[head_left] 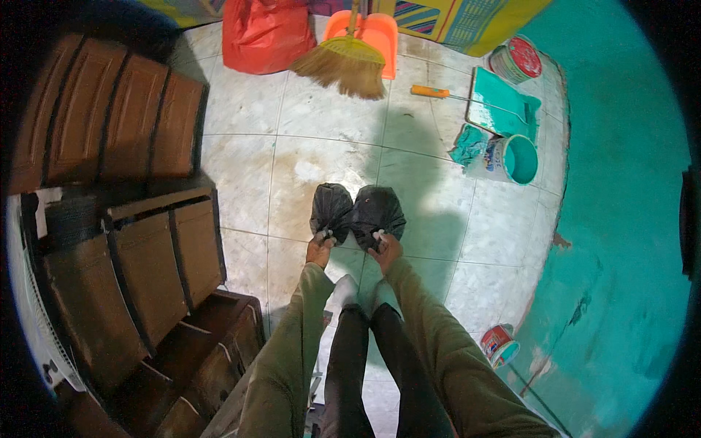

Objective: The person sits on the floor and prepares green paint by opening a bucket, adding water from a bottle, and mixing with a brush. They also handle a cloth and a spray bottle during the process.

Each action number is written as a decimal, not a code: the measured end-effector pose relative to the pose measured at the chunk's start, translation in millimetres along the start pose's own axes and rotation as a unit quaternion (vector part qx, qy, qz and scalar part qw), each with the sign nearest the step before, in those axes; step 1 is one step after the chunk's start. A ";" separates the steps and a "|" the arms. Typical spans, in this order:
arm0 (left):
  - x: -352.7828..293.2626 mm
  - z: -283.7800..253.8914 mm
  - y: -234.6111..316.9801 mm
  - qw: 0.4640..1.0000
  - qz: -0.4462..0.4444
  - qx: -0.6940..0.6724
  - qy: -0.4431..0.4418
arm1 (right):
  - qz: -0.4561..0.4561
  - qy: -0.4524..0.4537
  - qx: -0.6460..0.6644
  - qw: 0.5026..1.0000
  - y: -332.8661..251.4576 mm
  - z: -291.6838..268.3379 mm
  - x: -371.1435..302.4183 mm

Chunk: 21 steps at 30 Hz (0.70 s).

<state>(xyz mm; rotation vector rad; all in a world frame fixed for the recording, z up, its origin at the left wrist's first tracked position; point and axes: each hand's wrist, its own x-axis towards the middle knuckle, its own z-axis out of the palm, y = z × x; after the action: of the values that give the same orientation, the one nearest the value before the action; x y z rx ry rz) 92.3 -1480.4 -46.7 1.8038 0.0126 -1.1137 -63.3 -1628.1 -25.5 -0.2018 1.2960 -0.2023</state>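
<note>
Two filled black plastic bags (332, 204) hang or rest side by side just ahead of my feet; I cannot tell whether they touch the floor. My left hand (320, 249) is closed round the gathered top of the left bag. Gripping the top of the right black bag (378, 210) is my right hand (385, 252), with its fingers curled in. The bags touch or nearly touch each other. Both my arms reach forward in olive sleeves.
Ahead are a red plastic bag (266, 36), a straw broom (347, 66) and an orange dustpan (380, 36). To the right lie a roller (431, 91), a paint tray (496, 106) and paint buckets (520, 159) beside the turquoise wall (621, 241). Brown wooden furniture (139, 270) stands left.
</note>
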 end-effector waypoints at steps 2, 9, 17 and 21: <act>-1.0 -4.6 -12.3 0.998 0.042 0.035 0.020 | -0.018 -0.010 -0.066 0.998 7.7 -4.2 0.2; -38.4 -24.1 5.3 0.984 0.089 0.146 0.048 | -0.030 -0.083 -0.217 0.972 1.0 -50.8 -38.0; -157.4 -50.5 -40.2 0.997 -0.078 0.023 -0.010 | 0.064 0.050 -0.375 0.924 10.2 -146.0 -178.1; -244.5 -75.8 -107.5 0.997 -0.053 0.026 -0.040 | -0.048 0.012 -0.634 0.772 24.8 -163.1 -252.0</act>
<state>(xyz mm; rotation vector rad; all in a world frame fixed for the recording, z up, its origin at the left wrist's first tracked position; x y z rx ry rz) -47.2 -1261.3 51.1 1.8205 0.0334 -1.2703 -285.1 -1544.1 160.2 -1.4273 1.2579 0.6415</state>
